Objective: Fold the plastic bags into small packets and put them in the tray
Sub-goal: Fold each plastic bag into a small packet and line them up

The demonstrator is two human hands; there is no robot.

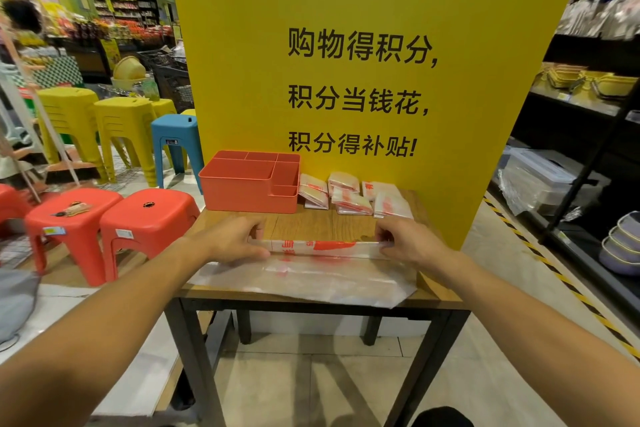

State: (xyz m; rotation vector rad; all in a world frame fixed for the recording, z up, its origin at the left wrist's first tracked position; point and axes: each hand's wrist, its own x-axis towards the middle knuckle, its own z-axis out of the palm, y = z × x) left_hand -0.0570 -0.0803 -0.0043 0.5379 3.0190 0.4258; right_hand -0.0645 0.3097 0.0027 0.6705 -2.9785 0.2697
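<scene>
1. Head view: catches the job partway, with one plastic bag point(322, 248) mid-fold on the near half of the wooden table point(311, 224).
2. Pinches the left end of the bag's folded far edge with the left hand point(232, 241) and the right end with the right hand point(407, 243); holds the hands well apart, one at each end, both clamped on the bag.
3. Shows only a narrow band with red print turned over along that far edge; leaves the rest of the bag flat and unfolded toward the near table edge. Looks to need several more folds before reaching packet size.
4. Counts several folded packets point(349, 198) as done, heaped at the back of the table just right of the tray point(242, 194) and against the yellow sign point(346, 3).
5. Finds no packet in the tray's compartments as far as their insides show, so the putting-away part appears not yet begun.
6. Cannot tell whether the flat sheet is a single bag or a stack, nor whether more bags wait outside the view.
7. Leaves, by this reading: finishing the present fold, then moving every packet into the tray.
</scene>
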